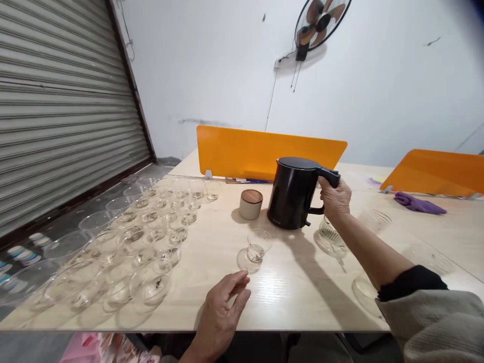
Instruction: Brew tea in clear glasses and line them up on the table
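From the head view, the right hand wraps its fingers round the handle of a black kettle, pressed closed on it. The kettle is upright, back from the table's front edge; whether its base touches the tabletop, I cannot tell. The left hand holds nothing: it reaches over the front edge, fingers curled together, thumb apart, just beside a lone clear cup with dark bits in it.

Many clear cups crowd along the left edge towards the front-left corner, with dark bits in a number of them. I judge that group done with and the lone cup the one in hand; its liquid level is too faint to tell. A ribbed glass stands behind the right forearm, and another clear vessel sits near the front edge, right of the kettle; whether these remain to be handled is unclear.
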Demonstrator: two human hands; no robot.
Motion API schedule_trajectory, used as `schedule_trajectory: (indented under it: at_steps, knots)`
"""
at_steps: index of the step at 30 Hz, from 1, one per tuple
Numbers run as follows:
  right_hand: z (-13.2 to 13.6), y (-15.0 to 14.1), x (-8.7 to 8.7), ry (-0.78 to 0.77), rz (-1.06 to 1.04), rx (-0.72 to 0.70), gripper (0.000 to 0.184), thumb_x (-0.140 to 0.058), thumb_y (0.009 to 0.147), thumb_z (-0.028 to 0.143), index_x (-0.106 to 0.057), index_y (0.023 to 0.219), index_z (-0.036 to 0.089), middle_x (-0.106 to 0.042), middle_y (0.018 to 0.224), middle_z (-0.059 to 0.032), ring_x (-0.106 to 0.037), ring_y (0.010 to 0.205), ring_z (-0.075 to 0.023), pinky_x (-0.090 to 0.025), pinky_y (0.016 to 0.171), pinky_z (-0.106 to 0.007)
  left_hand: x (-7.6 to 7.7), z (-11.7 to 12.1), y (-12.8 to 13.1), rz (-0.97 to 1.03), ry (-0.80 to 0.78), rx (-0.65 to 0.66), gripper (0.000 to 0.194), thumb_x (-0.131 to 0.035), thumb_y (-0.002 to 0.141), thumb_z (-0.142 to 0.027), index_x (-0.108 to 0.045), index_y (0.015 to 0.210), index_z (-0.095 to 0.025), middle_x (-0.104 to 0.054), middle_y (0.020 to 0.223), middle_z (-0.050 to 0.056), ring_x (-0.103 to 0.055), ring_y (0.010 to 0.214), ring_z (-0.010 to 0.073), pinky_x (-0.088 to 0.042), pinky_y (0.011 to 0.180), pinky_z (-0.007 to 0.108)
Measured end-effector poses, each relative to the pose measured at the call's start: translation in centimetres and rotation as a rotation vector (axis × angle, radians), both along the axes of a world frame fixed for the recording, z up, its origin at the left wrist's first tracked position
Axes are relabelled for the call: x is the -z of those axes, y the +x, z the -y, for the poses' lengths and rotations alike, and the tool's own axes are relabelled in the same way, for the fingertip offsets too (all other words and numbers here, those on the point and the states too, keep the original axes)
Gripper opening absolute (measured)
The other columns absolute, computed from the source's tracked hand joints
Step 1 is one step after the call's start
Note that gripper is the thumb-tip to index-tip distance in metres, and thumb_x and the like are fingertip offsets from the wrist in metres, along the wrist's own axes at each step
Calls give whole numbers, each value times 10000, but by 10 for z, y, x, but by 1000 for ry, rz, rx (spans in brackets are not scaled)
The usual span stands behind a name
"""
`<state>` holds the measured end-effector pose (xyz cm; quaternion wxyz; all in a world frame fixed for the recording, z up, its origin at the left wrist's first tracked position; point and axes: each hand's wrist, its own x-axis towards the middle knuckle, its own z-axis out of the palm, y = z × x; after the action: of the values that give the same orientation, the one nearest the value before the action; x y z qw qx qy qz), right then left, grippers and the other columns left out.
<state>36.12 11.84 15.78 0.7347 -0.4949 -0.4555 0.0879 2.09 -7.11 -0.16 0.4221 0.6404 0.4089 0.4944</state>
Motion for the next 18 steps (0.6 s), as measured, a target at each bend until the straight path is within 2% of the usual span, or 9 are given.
schedule_trajectory:
  at_steps: [4, 7, 10, 14, 18]
  knots:
    - [-15, 10, 8, 6, -38, 12, 334, -835, 697, 441, -612, 816, 223, -435, 539, 102, -342, 427, -87, -286, 367, -240, -4, -1, -1, -23, 13, 15, 281, -622, 977, -368, -708, 1219, -253, -765, 1147, 73, -748, 1038, 188, -614, 924, 286]
    - [-24, 23, 10, -23, -29, 3, 331, -835, 709, 444, -611, 824, 229, -463, 557, 97, -371, 439, -95, -328, 387, -248, -6, -1, -2, -33, 11, 16, 269, -630, 973, -360, -709, 1209, -260, -763, 1137, 65, -749, 1025, 183, -612, 921, 279]
    - [-29, 36, 9, -118, -22, -11, 293, -815, 755, 404, -614, 869, 225, -498, 600, 97, -420, 480, -93, -408, 476, -258, -7, 0, -2, -32, -18, 29, 274, -627, 978, -357, -699, 1225, -261, -755, 1160, 66, -740, 1054, 187, -602, 947, 291]
    - [-33, 49, 9, -231, -19, -25, 202, -775, 828, 314, -596, 846, 222, -564, 653, 58, -489, 556, -102, -415, 576, -287, -6, -1, -4, -18, -58, 50, 301, -627, 983, -360, -680, 1262, -260, -741, 1210, 71, -720, 1106, 201, -582, 992, 324]
    - [-26, 57, 1, -368, 104, 40, 239, -765, 856, 412, -588, 897, 257, -629, 783, -19, -567, 764, -188, -476, 746, -397, -3, -5, -6, 33, -75, 60, 339, -647, 971, -371, -671, 1284, -242, -727, 1241, 90, -709, 1121, 219, -570, 1000, 351]
